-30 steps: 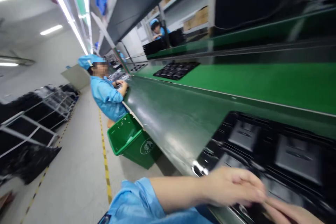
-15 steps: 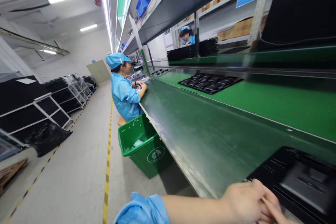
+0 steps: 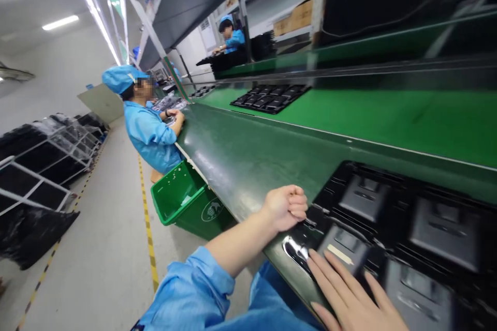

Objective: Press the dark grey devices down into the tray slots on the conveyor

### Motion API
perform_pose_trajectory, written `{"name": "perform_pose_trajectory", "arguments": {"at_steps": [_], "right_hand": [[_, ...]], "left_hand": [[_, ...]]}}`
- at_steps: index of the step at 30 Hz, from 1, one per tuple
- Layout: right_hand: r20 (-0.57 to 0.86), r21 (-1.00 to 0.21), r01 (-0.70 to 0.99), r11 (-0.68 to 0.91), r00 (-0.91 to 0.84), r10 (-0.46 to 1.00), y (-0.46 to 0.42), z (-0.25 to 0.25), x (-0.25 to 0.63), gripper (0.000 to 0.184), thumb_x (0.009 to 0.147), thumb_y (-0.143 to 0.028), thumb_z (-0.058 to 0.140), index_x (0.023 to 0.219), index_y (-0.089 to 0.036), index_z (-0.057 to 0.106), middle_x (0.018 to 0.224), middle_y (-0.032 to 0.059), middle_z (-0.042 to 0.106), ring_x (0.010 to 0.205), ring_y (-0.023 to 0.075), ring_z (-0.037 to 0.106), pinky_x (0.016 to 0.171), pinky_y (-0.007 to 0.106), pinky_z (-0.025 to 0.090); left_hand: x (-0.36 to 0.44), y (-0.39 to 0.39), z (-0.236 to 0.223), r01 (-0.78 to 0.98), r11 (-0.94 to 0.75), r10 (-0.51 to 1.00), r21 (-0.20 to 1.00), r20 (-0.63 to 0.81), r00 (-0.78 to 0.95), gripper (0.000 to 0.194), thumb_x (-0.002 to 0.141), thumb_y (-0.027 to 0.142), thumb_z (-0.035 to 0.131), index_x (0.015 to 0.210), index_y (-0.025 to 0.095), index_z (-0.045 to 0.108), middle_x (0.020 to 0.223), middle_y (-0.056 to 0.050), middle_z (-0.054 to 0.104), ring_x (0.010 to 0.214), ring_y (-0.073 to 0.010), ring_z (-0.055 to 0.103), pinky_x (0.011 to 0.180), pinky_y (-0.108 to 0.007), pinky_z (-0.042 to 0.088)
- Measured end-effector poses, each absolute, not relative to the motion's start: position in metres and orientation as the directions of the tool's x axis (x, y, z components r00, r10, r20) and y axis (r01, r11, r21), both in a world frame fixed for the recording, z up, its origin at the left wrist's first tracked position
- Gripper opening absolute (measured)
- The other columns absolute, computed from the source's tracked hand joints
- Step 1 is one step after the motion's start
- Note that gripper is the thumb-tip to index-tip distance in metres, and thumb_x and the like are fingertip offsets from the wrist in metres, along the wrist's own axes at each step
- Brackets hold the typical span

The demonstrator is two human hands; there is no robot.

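Note:
My left hand is closed in a fist at the left edge of a black tray; whatever its curled fingers may hold is hidden. My right hand reaches in from the bottom, fingers stretched and spread, over the tray's near left part. By its fingertips a short cream strip lies on a flat grey piece set in a tray pocket. Similar grey pieces sit in the other pockets. Part of the tray is hidden under my right hand.
The dark green bench runs away to the left beside a bright green surface carrying another black tray. A green bin stands under the bench edge. One co-worker sits farther along; another person is across the line.
The view has swung right and down, bringing more of the tray in. My hands, close together before, are apart: left in a fist at the tray's edge, right spread over the tray.

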State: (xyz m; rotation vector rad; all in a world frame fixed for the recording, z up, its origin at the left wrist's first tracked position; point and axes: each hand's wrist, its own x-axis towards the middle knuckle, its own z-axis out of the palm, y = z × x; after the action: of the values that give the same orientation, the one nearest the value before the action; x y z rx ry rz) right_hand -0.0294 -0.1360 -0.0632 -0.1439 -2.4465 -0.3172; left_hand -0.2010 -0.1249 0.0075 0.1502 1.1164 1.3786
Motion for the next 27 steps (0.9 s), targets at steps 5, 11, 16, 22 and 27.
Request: {"name": "perform_pose_trajectory", "arguments": {"at_steps": [5, 11, 16, 22, 27], "right_hand": [[0.603, 0.133, 0.254, 0.958, -0.788, 0.126, -0.140, -0.054, -0.026, 0.043, 0.087, -0.019, 0.020, 0.099, -0.013, 0.061, 0.111, 0.0088, 0.054, 0.101, 0.0241, 0.046, 0.071, 0.040, 0.042], [0.611, 0.067, 0.245, 0.967, -0.776, 0.154, -0.139, -0.053, -0.026, 0.048, 0.091, -0.023, 0.016, 0.099, -0.013, 0.061, 0.109, 0.0074, 0.056, 0.100, 0.0227, 0.047, 0.073, 0.040, 0.043], [0.632, 0.050, 0.275, 0.960, -0.753, 0.183, -0.140, -0.054, -0.024, 0.048, 0.091, -0.021, 0.014, 0.099, -0.012, 0.061, 0.106, 0.0086, 0.057, 0.099, 0.0228, 0.047, 0.078, 0.041, 0.040], [0.628, -0.183, 0.310, 0.933, -0.693, 0.353, -0.147, -0.061, -0.028, 0.053, 0.093, -0.026, 0.010, 0.100, -0.014, 0.061, 0.108, 0.0050, 0.057, 0.098, 0.0208, 0.047, 0.082, 0.041, 0.038], [0.619, -0.099, 0.293, 0.951, -0.730, 0.289, -0.146, -0.061, -0.027, 0.050, 0.092, -0.024, 0.012, 0.102, -0.015, 0.060, 0.111, 0.0070, 0.054, 0.101, 0.0209, 0.046, 0.079, 0.040, 0.042]], "left_hand": [[-0.194, -0.115, 0.003, -0.559, 0.361, 0.831, 0.746, -0.529, -0.170, 0.017, 0.072, 0.003, 0.028, 0.066, 0.015, 0.038, 0.041, 0.010, 0.021, 0.034, -0.0034, 0.010, 0.037, -0.014, 0.007], [-0.178, -0.116, 0.013, 0.324, 0.324, 0.943, 0.889, -0.329, -0.043, 0.014, 0.077, 0.007, 0.033, 0.079, 0.014, 0.044, 0.059, 0.006, 0.043, 0.048, -0.0035, 0.031, 0.050, -0.016, 0.028], [-0.178, -0.113, 0.019, 0.817, -0.258, 0.831, 0.515, -0.313, 0.460, 0.013, 0.081, 0.028, 0.042, 0.083, 0.018, 0.050, 0.074, 0.002, 0.055, 0.066, -0.0084, 0.046, 0.060, -0.020, 0.031], [-0.183, -0.094, 0.020, 0.750, -0.524, 0.621, 0.404, -0.421, 0.661, 0.017, 0.083, 0.026, 0.041, 0.088, 0.020, 0.055, 0.092, -0.001, 0.062, 0.083, -0.0094, 0.054, 0.060, -0.018, 0.031], [-0.177, -0.083, 0.026, 0.709, -0.558, 0.538, 0.431, -0.463, 0.705, 0.015, 0.082, 0.024, 0.043, 0.082, 0.019, 0.056, 0.090, -0.001, 0.063, 0.078, -0.0085, 0.054, 0.058, -0.018, 0.032]]}}
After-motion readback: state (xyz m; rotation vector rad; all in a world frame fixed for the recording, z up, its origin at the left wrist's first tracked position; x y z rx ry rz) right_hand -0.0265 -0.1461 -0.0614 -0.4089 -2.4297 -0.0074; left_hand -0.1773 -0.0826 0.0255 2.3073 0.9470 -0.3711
